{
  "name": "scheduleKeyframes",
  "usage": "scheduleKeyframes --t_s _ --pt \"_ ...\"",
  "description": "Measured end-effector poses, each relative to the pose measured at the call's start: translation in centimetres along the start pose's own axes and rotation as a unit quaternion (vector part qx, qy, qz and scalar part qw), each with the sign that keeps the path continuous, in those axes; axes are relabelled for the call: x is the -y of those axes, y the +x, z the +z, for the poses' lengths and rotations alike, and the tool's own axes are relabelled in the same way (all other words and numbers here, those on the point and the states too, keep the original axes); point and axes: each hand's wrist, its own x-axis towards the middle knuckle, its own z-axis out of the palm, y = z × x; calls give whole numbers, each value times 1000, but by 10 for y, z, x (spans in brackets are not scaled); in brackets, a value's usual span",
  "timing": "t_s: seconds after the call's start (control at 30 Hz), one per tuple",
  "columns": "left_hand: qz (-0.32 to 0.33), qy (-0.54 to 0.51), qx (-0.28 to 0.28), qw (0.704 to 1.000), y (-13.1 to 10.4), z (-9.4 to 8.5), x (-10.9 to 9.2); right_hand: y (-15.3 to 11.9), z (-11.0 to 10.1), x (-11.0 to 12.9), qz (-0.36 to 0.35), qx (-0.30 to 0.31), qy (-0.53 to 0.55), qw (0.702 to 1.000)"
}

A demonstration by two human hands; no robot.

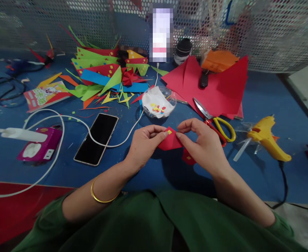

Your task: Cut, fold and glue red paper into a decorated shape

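Note:
My left hand (146, 142) pinches the left side of a small red folded paper (170, 141) above the blue table. Near my left thumb, a yellow square (169, 132) lies on the paper. My right hand (202, 145) has its thumb against the paper's right edge, its fingers curled close to the thumb. Below my right hand is another red paper piece (187, 157) with a yellow mark, partly covered. Just beyond my hands, a clear bowl (173, 101) holds white paper and small red, yellow and blue bits.
Scissors (204, 111) and red sheets (214, 94) lie behind my right hand, a yellow glue gun (265, 134) farther right. A black phone (96, 139), white cable and purple socket block (42, 144) are left. Colourful folded papers (101, 66) and a propped lit phone (161, 35) stand behind.

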Motion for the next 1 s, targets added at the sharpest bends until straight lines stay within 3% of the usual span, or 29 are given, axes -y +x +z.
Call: scheduleKeyframes --t_s 1.0 --pt "18 9 24 1000 1 0 -1 -2 1 4 -3 -4 21 1000"
